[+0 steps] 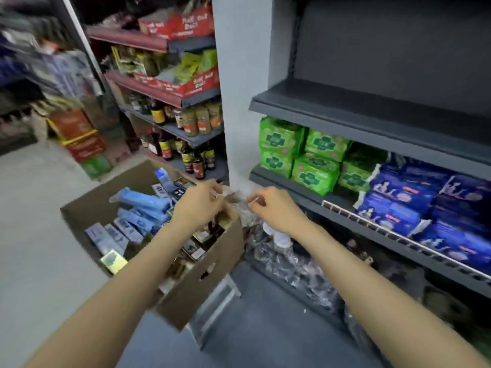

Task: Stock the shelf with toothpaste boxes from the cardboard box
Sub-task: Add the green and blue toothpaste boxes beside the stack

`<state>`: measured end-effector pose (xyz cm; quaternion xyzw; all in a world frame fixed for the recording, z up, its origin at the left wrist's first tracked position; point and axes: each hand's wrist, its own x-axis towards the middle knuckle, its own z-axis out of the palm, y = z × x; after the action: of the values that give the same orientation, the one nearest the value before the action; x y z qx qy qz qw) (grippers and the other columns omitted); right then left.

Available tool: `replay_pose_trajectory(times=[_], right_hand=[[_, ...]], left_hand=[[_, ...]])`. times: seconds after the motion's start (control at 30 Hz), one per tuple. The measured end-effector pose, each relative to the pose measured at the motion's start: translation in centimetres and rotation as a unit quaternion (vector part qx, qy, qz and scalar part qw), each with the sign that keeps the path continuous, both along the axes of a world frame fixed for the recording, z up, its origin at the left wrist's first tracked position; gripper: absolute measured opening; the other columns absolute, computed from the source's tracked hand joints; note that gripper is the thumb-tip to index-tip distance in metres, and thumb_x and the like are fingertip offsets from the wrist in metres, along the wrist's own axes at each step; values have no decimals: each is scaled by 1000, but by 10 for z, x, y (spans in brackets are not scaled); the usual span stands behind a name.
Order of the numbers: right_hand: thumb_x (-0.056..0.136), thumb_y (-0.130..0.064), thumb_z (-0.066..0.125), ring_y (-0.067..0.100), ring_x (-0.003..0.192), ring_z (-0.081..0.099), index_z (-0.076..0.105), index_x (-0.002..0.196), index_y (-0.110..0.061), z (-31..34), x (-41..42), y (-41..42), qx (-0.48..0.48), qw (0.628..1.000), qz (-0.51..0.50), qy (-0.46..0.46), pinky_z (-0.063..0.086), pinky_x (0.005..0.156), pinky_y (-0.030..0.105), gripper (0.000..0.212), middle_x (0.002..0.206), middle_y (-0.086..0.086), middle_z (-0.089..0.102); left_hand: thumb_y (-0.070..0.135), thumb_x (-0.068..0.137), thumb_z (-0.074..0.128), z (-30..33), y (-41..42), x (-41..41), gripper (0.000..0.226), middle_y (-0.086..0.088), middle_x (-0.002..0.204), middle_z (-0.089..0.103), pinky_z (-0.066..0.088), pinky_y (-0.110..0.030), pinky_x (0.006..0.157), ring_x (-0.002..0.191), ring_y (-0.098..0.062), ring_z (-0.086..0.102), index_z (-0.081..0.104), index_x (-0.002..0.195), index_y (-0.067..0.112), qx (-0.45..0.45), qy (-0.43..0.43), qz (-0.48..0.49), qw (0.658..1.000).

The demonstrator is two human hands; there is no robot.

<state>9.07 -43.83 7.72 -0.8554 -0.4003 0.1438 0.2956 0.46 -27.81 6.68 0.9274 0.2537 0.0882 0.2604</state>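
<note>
Head view, looking down at an open cardboard box (202, 282) sitting on a small metal step stool (212, 312) in a shop aisle. Packed loosely with long toothpaste boxes (111, 239), pale blue-grey with print too blurred to read, lying at angles along the left side, plus one standing up at the far corner. Also in there: blue plastic-wrapped packs (144, 201) piled in the middle, a yellow-green small pack (113, 261) at the near left corner, and some darker gold-and-black cartons along the right wall.

Left hand (198, 205) above the box's right edge, fingers curled and pinched together; right hand (271, 205) just beside it, fingers also curled narrow. Some crinkly clear plastic (240, 205) between the two, seemingly pinched by both, but too blurry to say for sure.

Dark grey shelf (372, 112) to the right, top level bare. Next level down: green soft packs (300, 152) stacked at the left end, blue packs (425, 203) to their right. Bottom level: clear bags of something dark. Further back on the left, another shelving unit with sauce bottles (183, 155), jars and red cartons.
</note>
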Motion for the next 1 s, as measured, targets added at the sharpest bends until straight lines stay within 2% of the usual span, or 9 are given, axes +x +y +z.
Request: replay_pose_trajectory(times=[0.1, 0.27, 0.37, 0.47, 0.57, 0.63, 0.83, 0.9, 1.0], right_hand=[[95, -19, 51, 20, 87, 59, 65, 109, -14, -31, -16, 70, -34, 999, 12, 20, 42, 70, 26, 22, 93, 3, 63], [93, -17, 50, 21, 103, 60, 65, 109, -14, -78, -25, 174, -62, 996, 18, 58, 44, 79, 26, 23, 110, 4, 66], [90, -13, 51, 26, 108, 60, 65, 110, -11, -100, -27, 226, -78, 995, 14, 63, 47, 92, 33, 25, 114, 10, 66], [90, -12, 52, 26, 115, 56, 60, 121, -8, -116, -32, 269, -97, 993, 14, 67, 43, 97, 33, 33, 125, 12, 60], [89, -11, 54, 27, 116, 52, 57, 121, -6, -134, -32, 307, -107, 991, 15, 84, 39, 89, 27, 33, 127, 13, 53], [88, -12, 56, 28, 119, 50, 53, 126, -6, -147, -29, 332, -109, 989, 2, 95, 39, 93, 28, 39, 129, 14, 50], [91, -20, 57, 30, 137, 25, 16, 150, -12, -177, -32, 387, -203, 974, -41, 96, 22, 113, 34, 73, 151, 11, 25], [89, -26, 60, 31, 131, 25, 15, 150, -14, -183, -36, 399, -251, 965, -55, 59, 29, 108, 38, 77, 142, 13, 30], [88, -26, 62, 32, 123, 34, 27, 142, -13, -189, -43, 410, -306, 948, -92, -12, 40, 96, 40, 66, 130, 15, 40]], left_hand=[[24, 88, 53, -31, 67, -18, 16, -7, 90, 70, 53, -38, 75, 88, -28, 64, 60, 101, 17, 0, 64, 50, 997], [22, 94, 48, -71, 164, -24, 17, -16, 95, 60, 43, -32, 69, 86, -30, 56, 57, 94, 7, 23, 163, 35, 986], [17, 95, 47, -89, 213, -27, 22, -20, 105, 61, 45, -35, 73, 95, -34, 58, 56, 103, -1, 33, 221, 1, 975], [20, 96, 47, -105, 253, -31, 26, -17, 115, 57, 43, -35, 73, 93, -31, 54, 52, 116, 4, 21, 254, -14, 967], [17, 95, 47, -118, 289, -28, 31, -16, 122, 48, 44, -40, 81, 107, -33, 51, 49, 123, 4, 29, 257, -50, 965], [17, 94, 49, -128, 315, -27, 35, -16, 126, 45, 45, -44, 89, 115, -34, 47, 46, 127, 3, 56, 269, -83, 958], [28, 87, 64, -173, 390, -28, 66, -10, 143, 36, 37, -41, 103, 130, -30, 38, 31, 142, 14, 129, 393, -253, 875], [34, 85, 66, -182, 406, -28, 70, -9, 141, 39, 38, -40, 104, 129, -29, 41, 29, 143, 17, 175, 391, -297, 853], [34, 88, 62, -189, 409, -26, 61, -10, 135, 48, 35, -40, 105, 126, -28, 45, 36, 139, 14, 281, 357, -340, 824]])
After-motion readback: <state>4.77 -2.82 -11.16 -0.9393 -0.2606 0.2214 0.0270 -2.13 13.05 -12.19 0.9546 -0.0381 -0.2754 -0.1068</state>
